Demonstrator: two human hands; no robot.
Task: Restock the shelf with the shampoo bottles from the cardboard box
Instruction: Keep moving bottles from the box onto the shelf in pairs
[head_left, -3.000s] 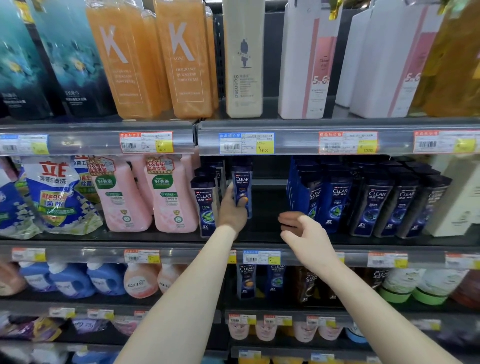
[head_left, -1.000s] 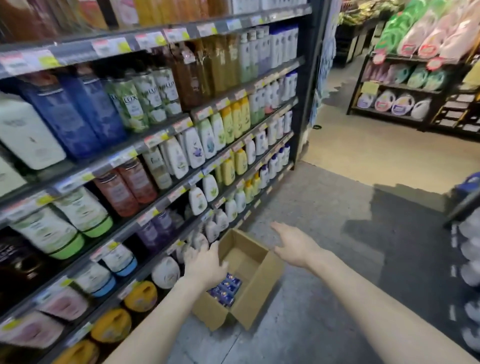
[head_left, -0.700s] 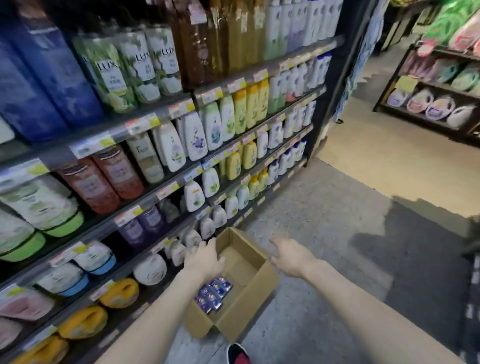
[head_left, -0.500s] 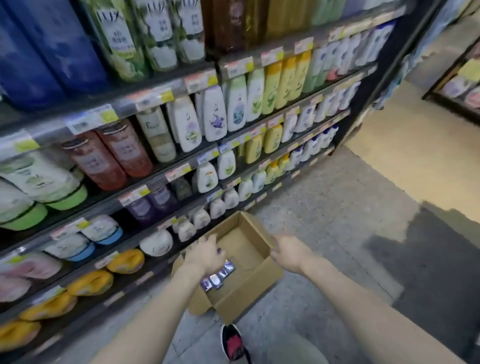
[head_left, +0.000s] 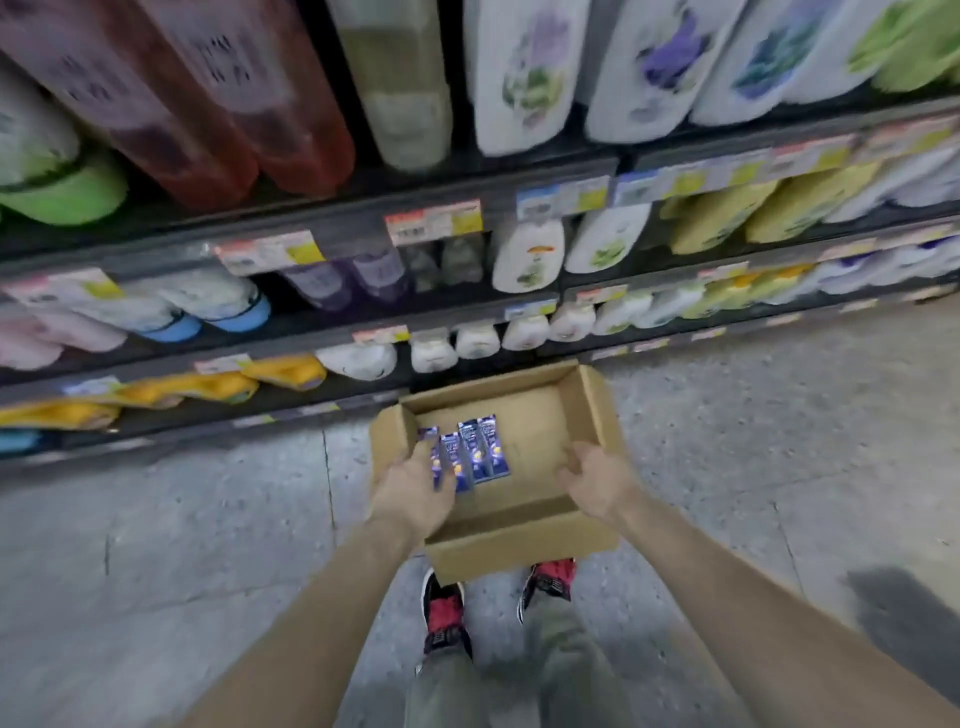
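1. An open cardboard box (head_left: 524, 540) is sat on the floor (head_left: 156, 545) right by the bottom shelf (head_left: 208, 423).
2. A few blue shampoo bottles (head_left: 475, 454) are lying in its left half.
3. The left hand (head_left: 415, 493) is laid over the bottles; grip can't be told.
4. The right hand (head_left: 597, 486) is hovering, fingers loose, nothing held.

Blue shampoo bottles (head_left: 475, 452) lying in the open brown cardboard box (head_left: 524, 540): labels blurred, unreadable; nearest ends hidden under the left hand (head_left: 413, 493). Left fingertips out of sight. Paper price tags (head_left: 434, 223) on the dark metal shelf rail: smeared, illegible. Tall bottles (head_left: 524, 78) along the top edge: caps cut off.
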